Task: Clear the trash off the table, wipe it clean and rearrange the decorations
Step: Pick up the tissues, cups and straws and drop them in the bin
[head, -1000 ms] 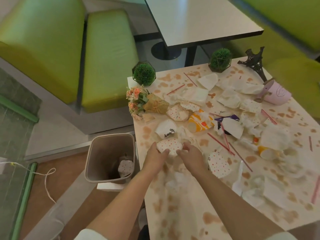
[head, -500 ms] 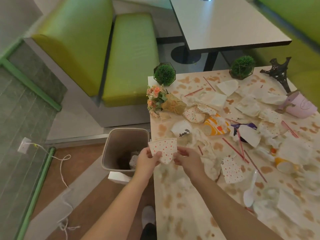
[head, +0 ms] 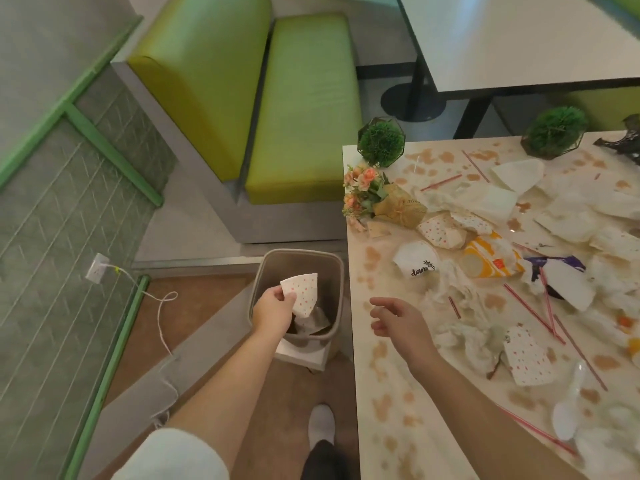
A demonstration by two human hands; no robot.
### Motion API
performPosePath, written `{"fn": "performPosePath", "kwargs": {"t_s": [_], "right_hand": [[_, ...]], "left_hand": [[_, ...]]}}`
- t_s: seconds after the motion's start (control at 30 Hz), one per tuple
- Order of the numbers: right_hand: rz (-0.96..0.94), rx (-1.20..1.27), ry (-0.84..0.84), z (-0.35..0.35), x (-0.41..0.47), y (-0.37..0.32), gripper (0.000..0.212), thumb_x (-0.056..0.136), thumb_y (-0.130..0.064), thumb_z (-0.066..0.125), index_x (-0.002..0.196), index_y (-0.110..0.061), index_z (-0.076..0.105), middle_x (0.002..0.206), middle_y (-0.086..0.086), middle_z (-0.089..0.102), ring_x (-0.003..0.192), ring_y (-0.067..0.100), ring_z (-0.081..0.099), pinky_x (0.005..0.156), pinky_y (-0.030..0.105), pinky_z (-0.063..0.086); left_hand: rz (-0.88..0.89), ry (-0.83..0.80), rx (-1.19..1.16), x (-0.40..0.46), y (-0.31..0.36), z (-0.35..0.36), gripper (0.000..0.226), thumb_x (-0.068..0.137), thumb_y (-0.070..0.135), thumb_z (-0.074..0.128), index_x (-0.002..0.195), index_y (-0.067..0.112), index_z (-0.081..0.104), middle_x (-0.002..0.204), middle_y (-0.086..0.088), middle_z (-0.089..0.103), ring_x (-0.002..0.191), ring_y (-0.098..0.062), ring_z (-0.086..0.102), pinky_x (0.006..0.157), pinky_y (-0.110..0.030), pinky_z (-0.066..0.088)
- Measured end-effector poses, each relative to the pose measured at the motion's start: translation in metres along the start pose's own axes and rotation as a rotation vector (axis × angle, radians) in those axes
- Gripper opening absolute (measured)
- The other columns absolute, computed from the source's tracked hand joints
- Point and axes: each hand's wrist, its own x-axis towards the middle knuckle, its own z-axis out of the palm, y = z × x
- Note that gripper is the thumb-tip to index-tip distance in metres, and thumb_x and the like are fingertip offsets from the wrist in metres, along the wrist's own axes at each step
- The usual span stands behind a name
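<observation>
The paper cup [head: 300, 293] over the grey-brown bin [head: 269, 271] is white with orange-red dots — the same pattern as a flattened cup [head: 526, 355] near right. The cream table [head: 388, 410] is blotched with brown stains and crossed by red-striped straws [head: 533, 311]. Far left, 2 benches [head: 304, 105] are lime green — 2 plant balls [head: 381, 142] dark green.

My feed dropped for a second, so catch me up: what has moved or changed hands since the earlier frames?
The dotted paper cup left the table: both hands held it, now only the left hand pinches it over the trash bin. The right hand let go and hangs open above the table edge. The flower bouquet, straws and other litter lie as before.
</observation>
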Motion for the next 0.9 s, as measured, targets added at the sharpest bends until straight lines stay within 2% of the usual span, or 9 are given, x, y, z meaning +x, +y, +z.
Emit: {"fn": "performPosePath", "kwargs": {"t_s": [0.1,0.23,0.33,0.4,0.5,0.7,0.77,0.83,0.9], "right_hand": [[-0.002,-0.007,0.021,-0.003,0.002,0.001,0.018,0.091,-0.006,0.058,0.101,-0.014,0.071,0.091,0.009,0.067,0.067,0.017,0.062,0.068,0.028,0.056],[-0.009,-0.005,0.057,-0.011,0.005,-0.003,0.016,0.092,-0.009,0.06,0.102,-0.014,0.071,0.094,0.01,0.067,0.068,0.017,0.063,0.07,0.028,0.056],[-0.021,0.0,0.091,-0.019,0.008,-0.01,0.012,0.092,-0.013,0.062,0.1,-0.013,0.071,0.091,0.007,0.066,0.071,0.017,0.062,0.067,0.025,0.055],[-0.032,-0.004,0.114,-0.027,0.012,-0.015,0.011,0.091,-0.017,0.065,0.098,-0.013,0.071,0.088,0.006,0.066,0.071,0.017,0.062,0.071,0.03,0.056],[-0.064,-0.013,0.16,-0.041,0.021,-0.026,0.012,0.091,-0.02,0.065,0.095,-0.01,0.069,0.085,0.005,0.064,0.07,0.016,0.061,0.072,0.032,0.055],[-0.107,-0.096,0.235,-0.068,0.05,-0.048,0.012,0.091,-0.026,0.061,0.083,-0.02,0.067,0.085,-0.003,0.067,0.084,0.024,0.065,0.08,0.041,0.053],[-0.126,-0.156,0.252,-0.075,0.058,-0.055,0.013,0.093,-0.025,0.059,0.084,-0.019,0.066,0.084,-0.006,0.064,0.086,0.023,0.064,0.078,0.035,0.052],[-0.16,-0.259,0.261,-0.083,0.068,-0.059,0.012,0.094,-0.02,0.057,0.093,-0.016,0.068,0.088,-0.007,0.062,0.087,0.017,0.061,0.069,0.023,0.046],[-0.186,-0.457,0.269,-0.089,0.082,-0.059,0.025,0.095,-0.022,0.056,0.115,-0.012,0.068,0.109,0.003,0.062,0.1,0.017,0.058,0.068,0.022,0.04]], "left_hand": [[0.0,-0.058,0.067,0.001,0.006,0.002,0.052,0.094,0.034,0.06,0.141,0.016,0.047,0.136,-0.002,0.057,0.121,-0.022,0.055,0.098,-0.032,0.043],[0.079,-0.108,0.023,-0.005,0.016,0.017,0.023,0.095,0.033,0.058,0.116,0.026,0.06,0.115,0.005,0.065,0.098,-0.013,0.06,0.072,-0.024,0.045],[0.13,-0.193,0.009,-0.013,0.03,0.035,0.009,0.096,0.035,0.056,0.103,0.03,0.061,0.103,0.006,0.067,0.092,-0.012,0.062,0.07,-0.027,0.049],[0.158,-0.232,0.006,-0.019,0.044,0.048,0.01,0.096,0.036,0.056,0.101,0.028,0.061,0.096,0.006,0.067,0.086,-0.015,0.063,0.068,-0.03,0.051],[0.21,-0.282,0.036,-0.022,0.065,0.068,0.011,0.095,0.037,0.057,0.099,0.028,0.061,0.093,0.005,0.067,0.088,-0.015,0.064,0.083,-0.037,0.054],[0.213,-0.37,0.056,-0.019,0.098,0.105,0.023,0.094,0.039,0.058,0.109,0.022,0.062,0.102,0.003,0.067,0.094,-0.017,0.064,0.089,-0.04,0.054],[0.202,-0.394,0.06,-0.018,0.103,0.115,0.03,0.093,0.041,0.058,0.117,0.022,0.058,0.114,0.002,0.063,0.102,-0.019,0.061,0.092,-0.042,0.053],[0.176,-0.401,0.063,-0.018,0.109,0.126,0.043,0.092,0.042,0.06,0.128,0.02,0.051,0.123,0.0,0.056,0.105,-0.021,0.06,0.093,-0.043,0.052],[0.12,-0.406,0.029,-0.017,0.115,0.136,0.054,0.091,0.04,0.062,0.137,0.018,0.043,0.13,-0.005,0.049,0.104,-0.025,0.062,0.087,-0.041,0.055]]}}
